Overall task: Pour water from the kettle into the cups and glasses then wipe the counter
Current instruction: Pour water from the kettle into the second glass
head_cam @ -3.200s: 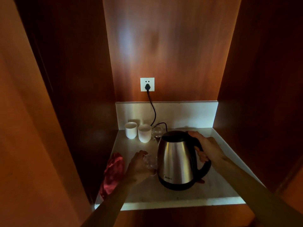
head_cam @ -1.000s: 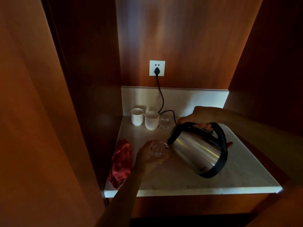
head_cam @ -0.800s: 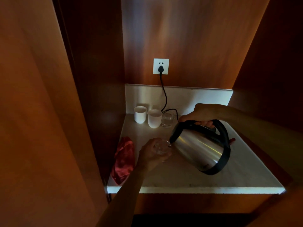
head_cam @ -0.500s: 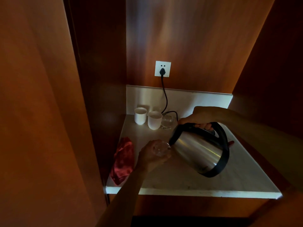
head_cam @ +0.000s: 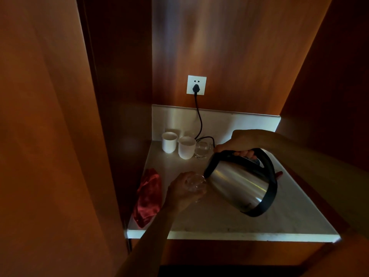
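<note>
My right hand [head_cam: 237,143] grips the black handle of a steel kettle [head_cam: 237,181], which is lifted and tilted left, its spout touching the rim of a clear glass [head_cam: 195,182]. My left hand [head_cam: 182,191] is wrapped around that glass, which stands on the pale counter [head_cam: 219,216]. At the back left stand two white cups [head_cam: 169,141] [head_cam: 186,147] and a second clear glass [head_cam: 202,149]. A red cloth [head_cam: 148,196] lies crumpled along the counter's left edge.
A black cord [head_cam: 199,120] runs from a wall socket [head_cam: 196,84] down behind the cups. Dark wooden walls close in the niche on the left, back and right. The counter's front edge [head_cam: 239,235] is lit. A small red item [head_cam: 279,173] shows behind the kettle.
The kettle was lifted from standing upright and tilted toward the glass in my left hand. Over the last second the pose has stayed nearly the same; the view shifted a little.
</note>
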`<control>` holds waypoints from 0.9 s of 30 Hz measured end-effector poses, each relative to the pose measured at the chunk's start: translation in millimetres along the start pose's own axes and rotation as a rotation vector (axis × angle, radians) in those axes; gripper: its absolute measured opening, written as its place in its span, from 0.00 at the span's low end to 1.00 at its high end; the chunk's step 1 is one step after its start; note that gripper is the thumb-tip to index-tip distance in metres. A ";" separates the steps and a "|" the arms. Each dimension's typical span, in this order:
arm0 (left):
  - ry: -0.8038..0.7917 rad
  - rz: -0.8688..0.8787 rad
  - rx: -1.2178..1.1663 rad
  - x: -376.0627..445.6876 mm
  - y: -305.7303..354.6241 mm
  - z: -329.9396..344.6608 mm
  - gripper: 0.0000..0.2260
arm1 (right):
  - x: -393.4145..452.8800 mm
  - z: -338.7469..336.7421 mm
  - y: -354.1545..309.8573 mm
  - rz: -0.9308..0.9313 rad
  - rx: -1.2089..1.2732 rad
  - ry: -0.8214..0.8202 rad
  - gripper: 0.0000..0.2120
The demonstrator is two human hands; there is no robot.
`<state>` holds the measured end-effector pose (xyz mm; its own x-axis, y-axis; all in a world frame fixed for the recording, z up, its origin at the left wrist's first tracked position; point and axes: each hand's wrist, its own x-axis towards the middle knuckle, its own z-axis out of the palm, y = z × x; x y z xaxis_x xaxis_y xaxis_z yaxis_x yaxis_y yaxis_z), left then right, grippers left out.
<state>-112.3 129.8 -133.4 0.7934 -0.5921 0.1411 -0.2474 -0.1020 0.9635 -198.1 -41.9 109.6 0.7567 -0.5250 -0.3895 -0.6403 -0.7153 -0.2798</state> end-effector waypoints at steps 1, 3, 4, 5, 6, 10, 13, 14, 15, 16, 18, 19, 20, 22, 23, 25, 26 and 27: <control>0.003 0.001 -0.003 0.0 -0.4 0.4 0.28 | 0.1 -0.2 -0.5 -0.002 -0.003 -0.003 0.28; 0.012 0.016 0.015 -0.1 0.0 0.4 0.28 | -0.2 -0.7 -2.0 -0.005 -0.010 -0.006 0.28; 0.012 0.023 0.023 0.0 -0.2 0.0 0.28 | -0.5 -0.8 -2.5 -0.006 -0.014 -0.005 0.28; 0.005 0.025 0.025 -0.1 -0.5 -0.5 0.28 | -0.9 -0.9 -2.9 -0.006 -0.020 -0.002 0.28; 0.004 0.027 0.032 0.5 -2.5 -0.2 0.28 | -1.1 -0.8 -3.6 -0.006 -0.026 0.001 0.27; 0.009 0.026 0.061 0.3 -1.7 -1.2 0.29 | -1.2 0.0 -4.9 -0.003 -0.042 0.010 0.27; -0.009 0.008 0.032 0.1 0.1 -1.4 0.26 | -2.3 -0.2 -6.4 -0.006 -0.040 0.012 0.27; -0.009 0.001 0.020 0.2 0.1 -0.9 0.26 | -2.7 -0.3 -7.0 -0.007 -0.041 0.011 0.27; -0.003 -0.002 0.004 0.5 -0.1 -0.2 0.26 | -2.9 -0.5 -7.7 -0.008 -0.045 0.009 0.27; 0.005 0.005 0.004 1.1 -2.3 0.7 0.27 | -2.5 -0.1 -8.4 -0.009 -0.050 0.005 0.27; 0.013 0.023 0.007 0.9 -1.6 0.8 0.27 | -2.0 -0.2 -10.4 -0.008 -0.060 0.004 0.28; 0.013 0.019 0.003 1.0 -2.4 0.4 0.27 | -2.0 0.1 -11.2 -0.006 -0.063 0.005 0.28; 0.005 0.012 -0.006 1.6 -3.1 0.2 0.28 | -1.8 -0.1 -12.2 -0.004 -0.066 0.006 0.27; -0.006 0.010 -0.002 1.7 -6.0 0.5 0.28 | -2.6 0.0 -13.9 -0.001 -0.075 0.001 0.27; -0.011 0.016 -0.007 0.3 -3.8 -0.3 0.27 | -3.1 0.2 -14.8 0.001 -0.079 -0.001 0.27; -0.007 0.022 -0.008 1.3 -2.6 -0.7 0.26 | -2.0 -0.1 -15.4 0.006 -0.077 0.001 0.27; -0.001 0.028 0.005 1.0 -3.4 -0.5 0.26 | -1.0 0.6 -14.7 0.006 -0.075 0.001 0.27; 0.002 0.037 0.017 0.3 -2.0 -0.7 0.25 | -0.9 0.9 -14.6 0.007 -0.073 0.001 0.27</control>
<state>-111.2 130.4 -135.1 0.7846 -0.5943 0.1767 -0.2859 -0.0938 0.9537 -189.6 -30.6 113.3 0.7526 -0.5305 -0.3900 -0.6340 -0.7437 -0.2120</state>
